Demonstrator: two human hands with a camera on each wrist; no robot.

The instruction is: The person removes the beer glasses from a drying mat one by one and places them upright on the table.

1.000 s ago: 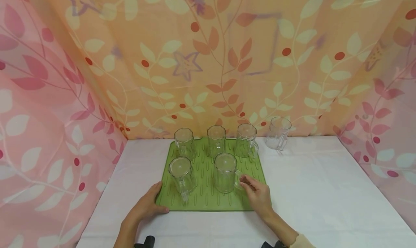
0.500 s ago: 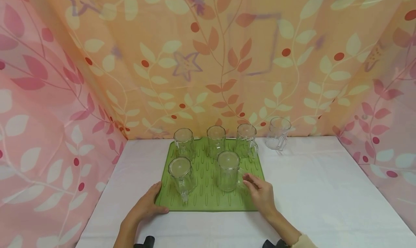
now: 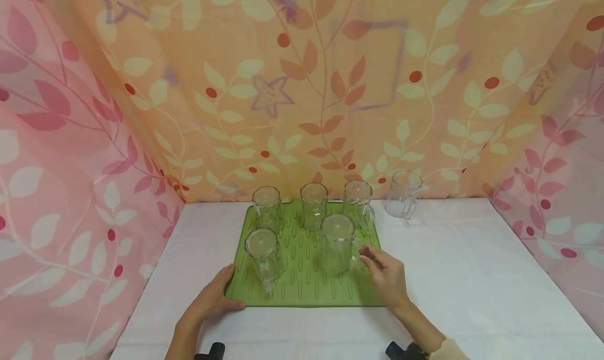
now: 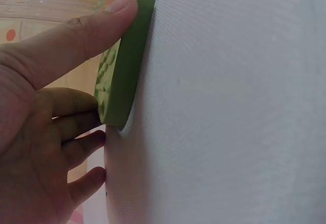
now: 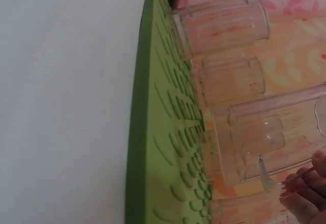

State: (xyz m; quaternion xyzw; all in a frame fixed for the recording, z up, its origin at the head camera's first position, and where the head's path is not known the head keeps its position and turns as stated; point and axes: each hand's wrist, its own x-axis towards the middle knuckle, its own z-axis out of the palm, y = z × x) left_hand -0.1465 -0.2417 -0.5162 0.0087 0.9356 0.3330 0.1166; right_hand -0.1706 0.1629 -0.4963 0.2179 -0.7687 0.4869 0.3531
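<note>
My right hand (image 3: 387, 276) pinches the handle of a clear glass mug (image 3: 337, 247) that is upside down over the right part of a green drying mat (image 3: 302, 294). In the right wrist view this mug (image 5: 275, 127) has its rim close to the ridged mat (image 5: 158, 183); I cannot tell whether they touch. My left hand (image 3: 213, 292) rests at the mat's front left corner. Its thumb (image 4: 102, 30) lies straight along the front edge, with the other fingers relaxed by the left edge. Left of the pinched mug stands another upside-down glass mug (image 3: 263, 255), handle toward me.
Three more upside-down mugs line the mat's back: left (image 3: 267, 208), middle (image 3: 314, 205) and right (image 3: 357, 205). Off the mat, at the back right, another glass mug (image 3: 403, 195) stands on the white tablecloth (image 3: 462, 276). A patterned curtain (image 3: 302, 140) borders the table behind.
My right hand has moved the pinched mug to the right and back across the mat, toward the back right mug. My left hand has stayed at the corner.
</note>
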